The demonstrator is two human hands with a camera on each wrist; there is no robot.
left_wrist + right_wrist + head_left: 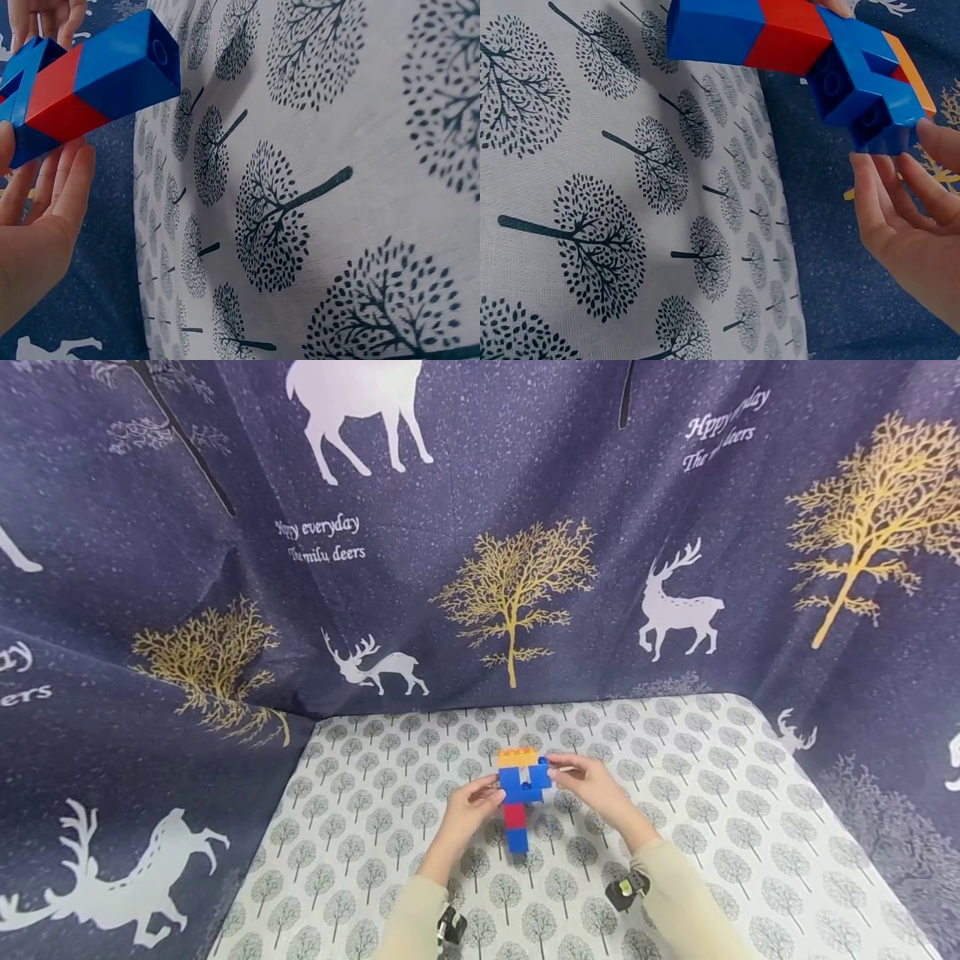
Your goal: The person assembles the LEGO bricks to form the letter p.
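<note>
Between the two hands is a build of toy building blocks: an orange block [517, 755] on top, several blue blocks [511, 783] under it, then a red block [515, 816] and a blue block [518, 841] at the lower end. That end's open underside [160, 51] shows in the left wrist view, held off the cloth. My left hand [467, 814] grips the blue part on its left, thumb in front and fingers behind. On the other side, my right hand [596, 787] pinches a blue block [892, 120] that sticks out to the right.
A table covered by a white cloth with tree prints [360, 860] lies below the hands. Behind it and along the sides hangs a dark blue curtain [405, 610] with deer and tree prints. Dark wrist cameras [628, 890] are strapped on both sleeves.
</note>
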